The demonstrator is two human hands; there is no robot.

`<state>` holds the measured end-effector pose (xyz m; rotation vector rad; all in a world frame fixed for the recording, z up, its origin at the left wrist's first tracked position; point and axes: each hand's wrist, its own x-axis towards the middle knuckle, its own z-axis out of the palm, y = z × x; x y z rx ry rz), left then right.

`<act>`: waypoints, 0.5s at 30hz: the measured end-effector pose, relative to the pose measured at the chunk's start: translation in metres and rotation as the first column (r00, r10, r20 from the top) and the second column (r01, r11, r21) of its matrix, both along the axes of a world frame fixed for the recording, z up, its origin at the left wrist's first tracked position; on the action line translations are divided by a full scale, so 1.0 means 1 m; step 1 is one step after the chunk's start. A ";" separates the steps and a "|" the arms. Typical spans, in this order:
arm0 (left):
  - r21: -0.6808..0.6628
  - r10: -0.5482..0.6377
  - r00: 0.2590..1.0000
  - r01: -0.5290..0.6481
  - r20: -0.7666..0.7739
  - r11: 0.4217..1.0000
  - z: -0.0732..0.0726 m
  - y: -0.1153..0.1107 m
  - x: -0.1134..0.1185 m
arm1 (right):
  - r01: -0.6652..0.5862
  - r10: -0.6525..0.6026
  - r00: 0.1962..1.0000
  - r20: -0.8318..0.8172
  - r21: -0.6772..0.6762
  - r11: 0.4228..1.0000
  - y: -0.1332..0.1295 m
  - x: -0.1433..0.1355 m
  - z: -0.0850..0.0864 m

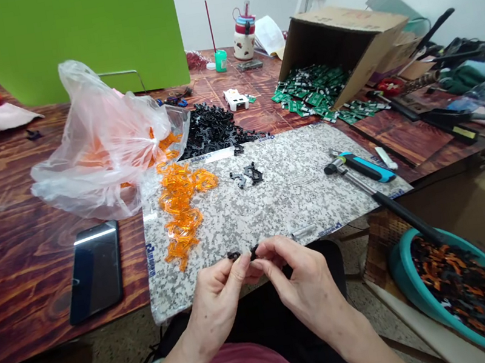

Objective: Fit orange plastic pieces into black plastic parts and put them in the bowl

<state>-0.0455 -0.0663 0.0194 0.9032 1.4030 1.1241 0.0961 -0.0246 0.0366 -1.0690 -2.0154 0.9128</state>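
Close to the front edge of the speckled stone slab (300,197), my left hand (218,292) pinches a small black plastic part (233,256) between thumb and fingers. Beside it, my right hand (296,271) is closed on a black piece (254,252). The fingertips nearly meet, and I cannot tell whether these are two pieces or one. A few loose black plastic parts (253,172) lie on the slab beyond my hands. To their left runs a pile of translucent orange plastic parts (179,201). A heap of black parts (210,126) sits behind the slab.
A clear plastic bag (103,148) and a phone (93,271) lie left. At right are a hammer (378,197), a blue-handled tool (366,166), a cardboard box (347,27) spilling green circuit boards (316,93), and a teal basin (406,269) of black-and-orange parts.
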 end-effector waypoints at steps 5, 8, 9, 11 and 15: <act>0.060 -0.122 0.950 0.145 -0.288 0.988 0.001 -0.004 -0.007 | -0.058 0.057 0.994 0.093 0.006 0.998 0.002 0.005 0.001; 0.063 -0.212 0.901 0.254 -0.379 0.965 0.006 -0.005 -0.010 | -0.146 0.136 0.972 0.189 0.044 0.988 0.005 0.011 0.007; 0.060 -0.242 0.890 0.286 -0.386 0.956 0.008 -0.005 -0.011 | -0.171 0.156 0.963 0.220 0.052 0.984 0.006 0.013 0.009; 0.052 -0.306 0.875 0.349 -0.375 0.936 0.013 -0.005 -0.012 | -0.204 0.180 0.946 0.271 0.063 0.977 0.009 0.016 0.014; 0.029 -0.429 0.841 0.463 -0.331 0.886 0.019 -0.005 -0.017 | -0.241 0.219 0.926 0.309 0.034 0.970 0.014 0.021 0.017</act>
